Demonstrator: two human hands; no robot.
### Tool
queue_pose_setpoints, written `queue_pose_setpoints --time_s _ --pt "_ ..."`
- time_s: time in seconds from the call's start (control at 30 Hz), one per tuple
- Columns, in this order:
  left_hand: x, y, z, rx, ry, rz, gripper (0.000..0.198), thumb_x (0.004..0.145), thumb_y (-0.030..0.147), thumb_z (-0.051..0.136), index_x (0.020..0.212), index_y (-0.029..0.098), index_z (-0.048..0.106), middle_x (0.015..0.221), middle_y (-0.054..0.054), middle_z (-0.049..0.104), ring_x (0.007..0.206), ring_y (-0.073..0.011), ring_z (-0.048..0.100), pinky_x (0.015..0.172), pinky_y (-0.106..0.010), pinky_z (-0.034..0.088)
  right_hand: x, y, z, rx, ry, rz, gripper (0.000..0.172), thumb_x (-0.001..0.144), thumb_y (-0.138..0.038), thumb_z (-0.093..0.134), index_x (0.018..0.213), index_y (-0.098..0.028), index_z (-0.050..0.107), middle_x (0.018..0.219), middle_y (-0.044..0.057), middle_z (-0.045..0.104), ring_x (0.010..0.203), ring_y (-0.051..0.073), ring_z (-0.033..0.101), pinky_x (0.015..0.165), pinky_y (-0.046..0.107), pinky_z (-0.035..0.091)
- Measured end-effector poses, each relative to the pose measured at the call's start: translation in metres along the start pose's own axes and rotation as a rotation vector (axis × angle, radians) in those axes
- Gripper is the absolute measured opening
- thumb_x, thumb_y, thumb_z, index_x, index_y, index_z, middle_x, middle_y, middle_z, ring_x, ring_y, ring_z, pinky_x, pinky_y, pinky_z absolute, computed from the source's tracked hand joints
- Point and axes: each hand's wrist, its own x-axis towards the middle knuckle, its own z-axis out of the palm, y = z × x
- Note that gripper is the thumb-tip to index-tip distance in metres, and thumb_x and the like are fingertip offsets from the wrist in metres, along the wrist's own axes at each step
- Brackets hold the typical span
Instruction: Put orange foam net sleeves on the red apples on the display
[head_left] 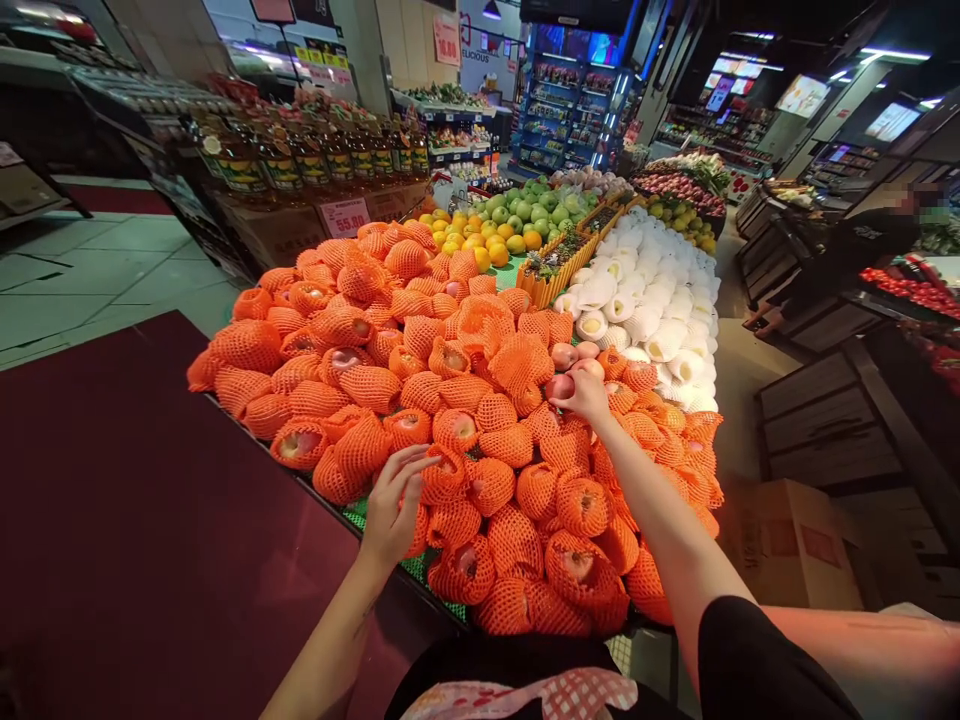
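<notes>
My right hand (585, 390) is closed around a bare red apple (559, 387) toward the right of the pile. Two more bare apples (564, 356) lie just beyond its fingers. My left hand (394, 502), fingers apart, hovers at or lightly touches a netted apple (444, 474) near the front edge; whether it makes contact I cannot tell. Around both hands lie many apples in orange foam nets (506, 540), some with their tops showing. The far side of the apple in my right hand is hidden by the fingers.
Fruit in white foam nets (660, 290) fills the right side of the stand. Oranges (480, 240) and green apples (536, 207) lie behind. Bottles (300, 155) stand at the back left. A cardboard box (795, 545) sits at right, and a person (847, 250) is farther off.
</notes>
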Motion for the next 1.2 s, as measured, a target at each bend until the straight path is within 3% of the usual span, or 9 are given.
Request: queue_pose_setpoints --time_s 0.1,0.2,0.33,0.43,0.53,0.63,0.87,1.03,1.2 --pt "0.039 0.0 0.028 -0.148 -0.115 -0.088 0.036 0.097 0.048 0.053 0.113 0.023 0.073 0.134 -0.011 0.06 0.133 -0.0291 0.052 0.114 -0.048 0.042 -0.029 0.0 -0.017 0.31 0.251 0.034 0.064 0.07 -0.057 0.076 0.117 -0.017 0.063 0.116 0.014 0.069 0.107 0.031 0.063 0.092 0.039 0.049" --pt "0.08 -0.002 0.064 -0.511 -0.255 -0.305 0.039 0.091 0.052 0.06 0.117 0.025 0.069 0.145 -0.011 0.057 0.142 -0.0305 0.045 0.116 -0.047 0.04 -0.068 -0.004 -0.03 0.887 0.433 0.167 0.065 0.065 -0.064 0.074 0.111 -0.018 0.065 0.11 0.011 0.072 0.1 0.03 0.067 0.085 0.04 0.054" --pt "0.123 -0.002 0.115 -0.69 -0.314 -0.457 0.035 0.087 0.046 0.065 0.116 0.027 0.069 0.157 -0.009 0.047 0.155 -0.0313 0.027 0.122 -0.051 0.029 -0.133 -0.021 -0.032 1.615 0.179 0.315 0.072 0.079 -0.077 0.049 0.121 -0.019 0.063 0.119 0.013 0.07 0.097 0.03 0.071 0.062 0.035 0.056" --pt "0.144 -0.001 0.141 -0.709 -0.274 -0.512 0.031 0.086 0.042 0.065 0.109 0.021 0.07 0.154 -0.015 0.049 0.154 -0.035 0.028 0.122 -0.056 0.026 -0.179 -0.039 -0.022 1.702 0.027 0.281 0.077 0.079 -0.079 0.051 0.133 -0.024 0.053 0.121 0.013 0.068 0.086 0.029 0.072 0.05 0.032 0.051" --pt "0.152 0.002 0.149 -0.731 -0.191 -0.54 0.028 0.082 0.038 0.068 0.101 0.018 0.071 0.145 -0.019 0.058 0.147 -0.0357 0.041 0.119 -0.053 0.032 -0.21 -0.057 -0.012 1.385 0.078 0.094 0.081 0.065 -0.06 0.081 0.132 -0.03 0.047 0.128 0.009 0.061 0.106 0.03 0.066 0.08 0.041 0.057" --pt "0.146 0.008 0.134 -0.749 -0.09 -0.511 0.029 0.078 0.039 0.072 0.099 0.018 0.072 0.136 -0.015 0.065 0.137 -0.0305 0.052 0.114 -0.044 0.04 -0.225 -0.076 -0.006 0.964 0.037 -0.103 0.077 0.062 -0.037 0.089 0.125 -0.029 0.047 0.129 0.008 0.056 0.122 0.031 0.056 0.107 0.047 0.044" --pt "0.078 0.012 0.057 -0.601 0.255 -0.39 0.037 0.061 0.039 0.089 0.077 0.016 0.066 0.08 -0.002 0.066 0.079 -0.0149 0.063 0.081 -0.03 0.052 -0.23 -0.103 0.034 0.36 -0.347 -0.272 0.07 0.067 -0.012 0.072 0.133 -0.027 0.054 0.135 0.011 0.049 0.116 0.03 0.058 0.094 0.041 0.051" --pt "0.013 -0.003 0.005 -0.51 0.313 -0.356 0.043 0.059 0.035 0.091 0.083 0.017 0.06 0.085 0.002 0.062 0.08 -0.0109 0.062 0.081 -0.025 0.052 -0.233 -0.101 0.059 0.232 -0.408 -0.341 0.073 0.067 -0.01 0.07 0.137 -0.014 0.053 0.13 0.015 0.059 0.121 0.033 0.055 0.104 0.045 0.047" --pt "-0.046 -0.002 -0.03 -0.482 0.379 -0.389 0.051 0.057 0.039 0.091 0.095 0.018 0.063 0.091 -0.001 0.067 0.084 -0.0126 0.065 0.081 -0.025 0.053 -0.246 -0.091 0.064 0.202 -0.354 -0.387 0.083 0.064 -0.003 0.07 0.143 -0.02 0.049 0.15 0.015 0.048 0.141 0.033 0.04 0.117 0.052 0.035"
